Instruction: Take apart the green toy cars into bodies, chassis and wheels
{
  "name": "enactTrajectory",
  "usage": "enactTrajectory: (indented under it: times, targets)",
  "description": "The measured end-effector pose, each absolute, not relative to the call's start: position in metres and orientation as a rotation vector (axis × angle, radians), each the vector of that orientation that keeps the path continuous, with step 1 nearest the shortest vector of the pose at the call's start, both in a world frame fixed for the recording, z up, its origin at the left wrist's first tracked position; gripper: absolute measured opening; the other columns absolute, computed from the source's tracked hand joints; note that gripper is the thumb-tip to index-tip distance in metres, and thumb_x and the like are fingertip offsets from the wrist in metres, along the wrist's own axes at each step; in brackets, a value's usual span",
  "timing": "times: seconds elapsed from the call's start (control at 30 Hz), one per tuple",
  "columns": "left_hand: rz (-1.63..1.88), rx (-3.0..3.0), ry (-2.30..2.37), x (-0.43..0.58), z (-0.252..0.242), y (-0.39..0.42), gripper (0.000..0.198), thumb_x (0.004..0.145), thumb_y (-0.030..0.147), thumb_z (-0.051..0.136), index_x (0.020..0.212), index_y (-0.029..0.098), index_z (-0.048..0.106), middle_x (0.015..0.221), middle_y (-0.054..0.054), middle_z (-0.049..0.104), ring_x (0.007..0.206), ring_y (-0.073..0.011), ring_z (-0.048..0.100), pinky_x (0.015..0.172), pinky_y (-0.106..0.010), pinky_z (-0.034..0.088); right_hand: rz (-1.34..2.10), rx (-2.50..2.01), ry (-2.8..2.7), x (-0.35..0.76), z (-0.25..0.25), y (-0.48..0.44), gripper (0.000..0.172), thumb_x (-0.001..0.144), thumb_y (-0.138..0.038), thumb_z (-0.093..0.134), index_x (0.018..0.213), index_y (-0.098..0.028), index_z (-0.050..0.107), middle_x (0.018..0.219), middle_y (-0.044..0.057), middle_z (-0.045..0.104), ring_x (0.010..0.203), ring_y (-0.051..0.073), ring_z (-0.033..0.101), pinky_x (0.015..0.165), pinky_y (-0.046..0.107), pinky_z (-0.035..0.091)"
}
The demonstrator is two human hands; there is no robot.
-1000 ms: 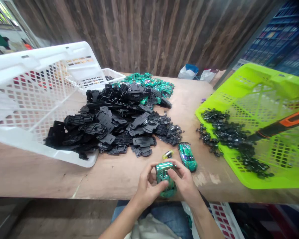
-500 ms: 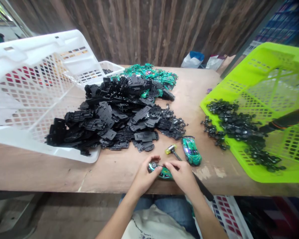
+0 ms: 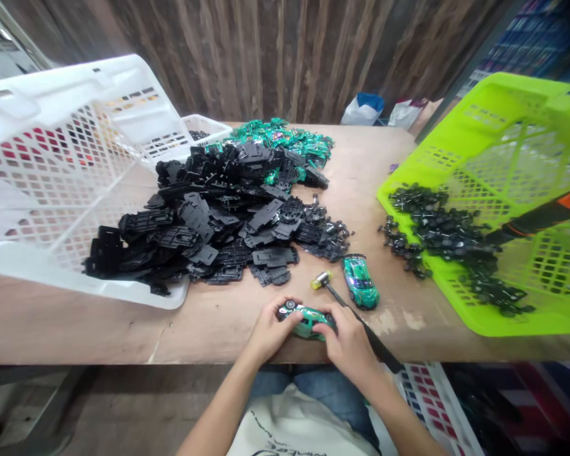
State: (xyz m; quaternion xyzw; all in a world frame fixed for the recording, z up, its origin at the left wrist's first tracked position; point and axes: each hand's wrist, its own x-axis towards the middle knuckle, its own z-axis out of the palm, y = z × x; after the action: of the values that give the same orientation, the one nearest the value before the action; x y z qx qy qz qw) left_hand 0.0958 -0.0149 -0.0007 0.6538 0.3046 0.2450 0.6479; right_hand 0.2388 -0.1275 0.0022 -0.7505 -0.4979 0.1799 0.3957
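Between my two hands, tilted on its side near the table's front edge, is a green toy car [image 3: 308, 322] with a black wheel showing. My left hand [image 3: 276, 326] grips one end of it, thumb across the side. Around the other end closes my right hand [image 3: 344, 332], its fingers partly hiding the body. Just beyond lies a small mallet [image 3: 333, 292] with a yellow-tipped head, its dark handle running under my right forearm. A second green toy car [image 3: 360, 282] stands on its wheels beside the mallet.
A heap of black car base plates [image 3: 209, 221] spills from a tipped white basket [image 3: 76, 285]. Behind it lie green car shells [image 3: 308, 142]. At right, a tipped lime-green basket [image 3: 484, 323] holds black wheel axles [image 3: 441, 221] and a black-and-orange handled tool [image 3: 541, 215].
My right hand has moved from pinching at the car's upper side to wrapping round its end. More of the car's green side shows. The view has shifted slightly.
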Motion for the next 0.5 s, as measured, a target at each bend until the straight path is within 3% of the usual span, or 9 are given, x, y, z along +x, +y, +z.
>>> enactTrajectory:
  times: [0.07,0.1,0.17,0.23,0.3,0.4,0.5]
  targets:
    - [0.592,1.57,0.553,0.088,0.002,-0.011,0.072,0.062,0.035,0.079,0.125,0.021,0.048,0.128,-0.01,0.052,0.116,-0.0267,0.05,0.094,-0.034,0.042,0.733,-1.838,-1.093,0.248,0.002,-0.12,0.024,0.088,-0.036,0.048,0.092,-0.017,0.062,0.087,0.007,0.069,0.082,0.022,0.063,0.074,0.033,0.048]
    - [0.613,1.635,0.493,0.085,0.003,-0.01,0.076,0.061,0.031,0.08,0.128,0.023,0.045,0.134,-0.01,0.048,0.123,-0.0273,0.045,0.099,-0.036,0.039,0.863,-1.792,-1.042,0.253,0.003,-0.117,0.028,0.089,-0.04,0.046,0.09,-0.017,0.063,0.085,0.006,0.069,0.079,0.02,0.064,0.071,0.031,0.049]
    - [0.619,1.794,0.458,0.081,0.004,-0.008,0.052,0.069,0.023,0.073,0.117,0.023,0.053,0.125,-0.009,0.054,0.124,-0.0259,0.044,0.103,-0.038,0.035,0.959,-1.76,-1.038,0.26,0.006,-0.115,0.036,0.089,-0.045,0.043,0.086,-0.017,0.065,0.083,0.005,0.07,0.077,0.019,0.064,0.07,0.029,0.049]
    - [0.587,1.94,0.542,0.082,0.002,-0.007,0.027,0.074,0.02,0.068,0.099,0.022,0.06,0.106,-0.007,0.062,0.116,-0.026,0.05,0.101,-0.042,0.035,0.796,-1.835,-1.108,0.261,0.011,-0.12,0.037,0.091,-0.044,0.041,0.09,-0.018,0.066,0.09,0.006,0.07,0.086,0.021,0.064,0.076,0.032,0.049]
    - [0.554,2.024,0.69,0.085,-0.001,-0.007,0.03,0.067,0.022,0.074,0.094,0.021,0.061,0.099,-0.006,0.064,0.107,-0.0278,0.053,0.098,-0.045,0.035,0.572,-1.888,-1.257,0.256,0.017,-0.129,0.034,0.093,-0.039,0.039,0.1,-0.02,0.066,0.104,0.008,0.069,0.099,0.022,0.062,0.086,0.035,0.047]
    - [0.566,1.983,0.755,0.091,-0.004,-0.009,0.048,0.064,0.024,0.078,0.107,0.022,0.058,0.109,-0.007,0.063,0.105,-0.0272,0.054,0.095,-0.044,0.037,0.357,-1.903,-1.583,0.241,0.023,-0.143,0.033,0.09,-0.035,0.05,0.119,-0.021,0.059,0.121,0.01,0.063,0.113,0.024,0.056,0.094,0.041,0.043]
    - [0.6,1.888,0.608,0.096,-0.006,-0.011,0.031,0.068,0.025,0.075,0.097,0.021,0.063,0.101,-0.006,0.065,0.099,-0.0246,0.057,0.092,-0.039,0.039,0.153,-1.956,-1.681,0.228,0.019,-0.146,0.037,0.087,-0.028,0.057,0.122,-0.017,0.056,0.123,0.012,0.061,0.115,0.027,0.054,0.093,0.043,0.044]
